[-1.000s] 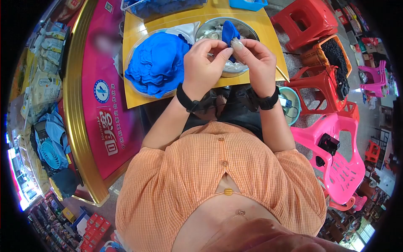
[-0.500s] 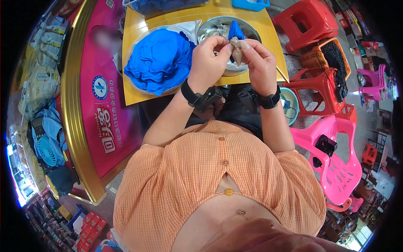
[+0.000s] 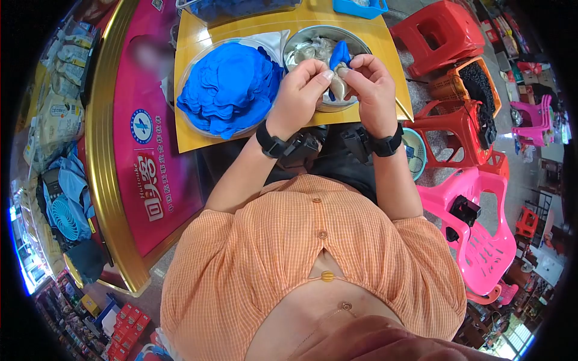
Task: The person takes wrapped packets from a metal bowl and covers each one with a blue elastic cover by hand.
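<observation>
Over a round metal bowl (image 3: pixel 361 41), both hands are pinched at a small pale beige, pouch-like piece (image 3: pixel 339 90) with a blue flap of fabric (image 3: pixel 340 54) standing up from it. My left hand (image 3: pixel 304 93) has thumb and forefinger together at its left edge. From the other side, my right hand (image 3: pixel 374 90) grips it the same way, thumb over its top. More crumpled pale pieces (image 3: pixel 313 51) lie in the bowl. Close by on the left, thin blue fabric pieces (image 3: pixel 232 84) are heaped in a clear round container (image 3: pixel 183 114).
The yellow wooden table (image 3: pixel 189 138) also holds a clear bin of blue pieces (image 3: pixel 241 11) and a small blue basket (image 3: pixel 361 7). A pink signboard (image 3: pixel 153 162) stands left. Red stools (image 3: pixel 439 36) and a pink chair (image 3: pixel 481 240) are on the right.
My hands have shifted slightly down and apart around the beige piece, which now shows more of its pale, rounded side. The blue flap leans more to the right.
</observation>
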A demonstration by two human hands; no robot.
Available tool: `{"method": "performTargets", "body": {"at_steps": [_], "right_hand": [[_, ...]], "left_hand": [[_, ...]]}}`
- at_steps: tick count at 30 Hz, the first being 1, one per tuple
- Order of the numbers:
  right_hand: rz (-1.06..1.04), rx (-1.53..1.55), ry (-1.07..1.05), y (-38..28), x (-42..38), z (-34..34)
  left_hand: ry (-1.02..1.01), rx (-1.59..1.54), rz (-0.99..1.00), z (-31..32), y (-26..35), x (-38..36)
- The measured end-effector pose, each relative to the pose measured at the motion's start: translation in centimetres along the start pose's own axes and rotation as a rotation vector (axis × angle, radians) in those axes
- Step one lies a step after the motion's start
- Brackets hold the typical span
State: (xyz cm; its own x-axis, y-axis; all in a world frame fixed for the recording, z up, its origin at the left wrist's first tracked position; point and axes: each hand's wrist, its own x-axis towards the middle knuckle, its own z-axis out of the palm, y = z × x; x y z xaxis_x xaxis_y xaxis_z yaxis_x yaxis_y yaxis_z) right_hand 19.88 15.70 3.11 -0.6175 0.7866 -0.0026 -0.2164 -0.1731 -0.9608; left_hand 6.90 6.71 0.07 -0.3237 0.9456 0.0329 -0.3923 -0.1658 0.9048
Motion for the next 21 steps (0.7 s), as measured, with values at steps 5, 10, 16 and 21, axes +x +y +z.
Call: {"method": "performTargets", "body": {"at_steps": [5,10,16,21], "right_hand": [[-0.074,0.069,0.039,0.5,-0.1,0.7],[0.024,0.008,-0.02,0.0,-0.5,0.5],[-0.118,-0.2,0.034,0.4,-0.8,0.6],[-0.036,-0.047,-0.029,0.4,-1.0,0.1]], "left_hand": [[0.045,-0.226,-0.026,0.2,1.1,-0.3],[0.025,-0.225,-0.034,0.1,1.0,-0.1],[0.078,0.029,0.032,0.8,1.1,0.5],[0.026,-0.033,-0.064,0.0,2.3,0.9]]}}
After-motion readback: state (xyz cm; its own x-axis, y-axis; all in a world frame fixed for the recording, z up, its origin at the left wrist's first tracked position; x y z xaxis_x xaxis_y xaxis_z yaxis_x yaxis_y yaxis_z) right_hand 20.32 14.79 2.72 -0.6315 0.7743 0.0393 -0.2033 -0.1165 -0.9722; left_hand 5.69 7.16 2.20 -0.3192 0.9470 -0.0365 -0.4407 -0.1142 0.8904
